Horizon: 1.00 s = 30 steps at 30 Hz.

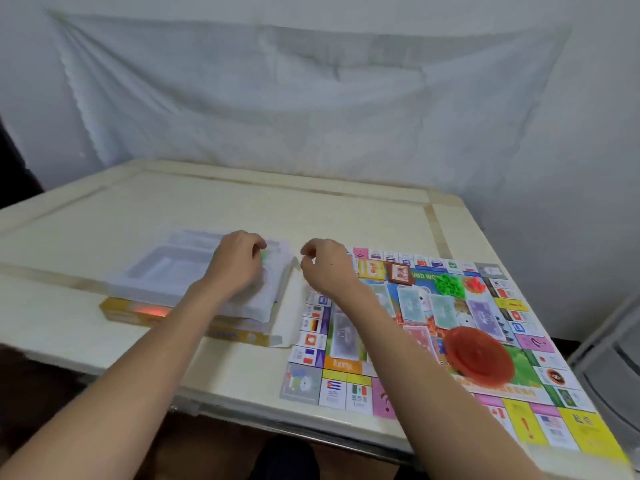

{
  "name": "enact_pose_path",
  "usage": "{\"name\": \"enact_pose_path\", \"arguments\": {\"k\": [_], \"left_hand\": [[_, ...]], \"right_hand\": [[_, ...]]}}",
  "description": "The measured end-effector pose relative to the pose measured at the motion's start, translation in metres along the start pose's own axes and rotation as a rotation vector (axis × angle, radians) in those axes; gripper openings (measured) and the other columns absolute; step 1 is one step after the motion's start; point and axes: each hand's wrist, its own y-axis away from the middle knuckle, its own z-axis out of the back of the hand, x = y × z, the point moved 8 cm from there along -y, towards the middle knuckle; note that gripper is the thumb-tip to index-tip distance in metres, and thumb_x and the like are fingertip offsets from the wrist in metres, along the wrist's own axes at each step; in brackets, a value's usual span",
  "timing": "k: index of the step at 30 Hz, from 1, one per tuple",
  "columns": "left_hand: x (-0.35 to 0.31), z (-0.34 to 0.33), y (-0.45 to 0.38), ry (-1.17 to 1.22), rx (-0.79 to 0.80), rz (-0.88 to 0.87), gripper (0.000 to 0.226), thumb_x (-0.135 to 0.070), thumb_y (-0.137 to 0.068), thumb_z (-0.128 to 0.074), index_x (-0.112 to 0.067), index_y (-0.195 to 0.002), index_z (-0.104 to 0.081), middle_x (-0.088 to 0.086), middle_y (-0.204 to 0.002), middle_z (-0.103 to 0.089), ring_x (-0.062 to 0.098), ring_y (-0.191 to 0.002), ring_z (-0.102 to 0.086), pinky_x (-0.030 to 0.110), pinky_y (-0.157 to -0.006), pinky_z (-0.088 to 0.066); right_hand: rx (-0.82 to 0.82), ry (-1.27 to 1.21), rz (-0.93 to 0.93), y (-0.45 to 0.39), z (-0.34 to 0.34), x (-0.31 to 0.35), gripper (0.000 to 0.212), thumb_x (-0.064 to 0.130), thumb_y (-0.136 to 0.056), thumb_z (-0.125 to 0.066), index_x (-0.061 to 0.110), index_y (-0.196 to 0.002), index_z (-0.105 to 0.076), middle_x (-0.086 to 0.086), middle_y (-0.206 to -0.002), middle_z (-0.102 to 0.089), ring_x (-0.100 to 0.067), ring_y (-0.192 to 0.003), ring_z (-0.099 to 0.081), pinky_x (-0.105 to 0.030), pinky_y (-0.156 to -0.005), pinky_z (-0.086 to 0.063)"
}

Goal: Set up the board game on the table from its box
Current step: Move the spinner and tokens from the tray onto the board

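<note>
1. board (pixel 450 344) is unfolded flat on the right half of the table (pixel 242 209), near edge hanging close to the table's front edge.
2. already on the board: banknote stacks (pixel 412 303) in the middle, a green pile of small plastic pieces (pixel 449 284), a red pile (pixel 473 284) beside it, a card deck (pixel 401 274) near the far edge, and a red round dish (pixel 479 356) toward the near side.
3. box (pixel 187 323) sits left of the board, yellow, with the white moulded tray insert (pixel 166 271) resting on top of it. most tray compartments look empty.
4. left hand (pixel 239 263) is over the tray's right end, fingers curled in; something small and green (pixel 264 255) shows at the fingertips. looks like a pinch on it, but blur means i cannot tell for sure.
5. right hand (pixel 325 268) hovers between tray and board, thumb and forefinger pinched together. cannot tell if anything is in the pinch; nothing visible.
6. handling, my read: the green bits are tiny, light, hard plastic. they will scatter and bounce, so take them with a fingertip pinch or scoop, and set them down low.
7. the tray is thin vacuum-formed plastic: light, flexy, not fixed. pressing one end could tip it off the box. hold it by a long rim with the spare hand.
8. the board is stiff card but slides easily on the smooth table; avoid dragging a forearm across it or the stacks will shift.
</note>
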Motion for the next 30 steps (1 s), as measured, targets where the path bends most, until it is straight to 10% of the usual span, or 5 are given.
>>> {"name": "enact_pose_path", "arguments": {"k": [7,13,17,30], "left_hand": [[0.040,-0.003,-0.038,-0.079,0.126,0.024,0.028,0.000,-0.089,-0.054,-0.006,-0.108,-0.074,0.017,-0.106,-0.071,0.033,-0.104,-0.062,0.038,-0.090,-0.050],[0.054,-0.023,-0.053,-0.134,0.249,0.094,0.030,-0.007,-0.078,-0.062,-0.021,-0.053,-0.053,0.005,-0.064,-0.049,0.026,-0.061,-0.050,0.027,-0.051,-0.035],[0.061,-0.030,-0.058,-0.116,0.256,0.110,0.013,-0.015,-0.075,-0.070,-0.025,-0.068,-0.066,0.009,-0.083,-0.063,0.025,-0.072,-0.064,0.034,-0.071,-0.056],[0.056,-0.029,-0.060,-0.089,0.195,0.025,0.014,0.000,-0.078,-0.064,-0.014,-0.076,-0.062,0.007,-0.084,-0.063,0.027,-0.082,-0.060,0.036,-0.070,-0.051]], "right_hand": [[0.108,0.297,0.199,-0.058,-0.054,0.053,0.033,0.010,-0.093,-0.053,0.023,-0.121,-0.065,-0.004,-0.121,-0.061,-0.028,-0.114,-0.052,-0.035,-0.081,-0.032],[0.257,0.481,0.170,-0.083,-0.089,0.053,0.030,0.007,-0.089,-0.051,0.020,-0.113,-0.064,-0.005,-0.107,-0.062,-0.026,-0.105,-0.054,-0.034,-0.081,-0.027],[0.252,0.464,0.174,-0.088,-0.095,0.052,0.025,0.010,-0.090,-0.054,0.019,-0.110,-0.066,-0.005,-0.106,-0.063,-0.026,-0.104,-0.054,-0.033,-0.080,-0.028],[0.231,0.332,0.130,-0.091,-0.093,0.050,0.009,0.015,-0.091,-0.057,0.020,-0.088,-0.050,-0.007,-0.105,-0.063,-0.028,-0.102,-0.054,-0.034,-0.076,-0.031]]}}
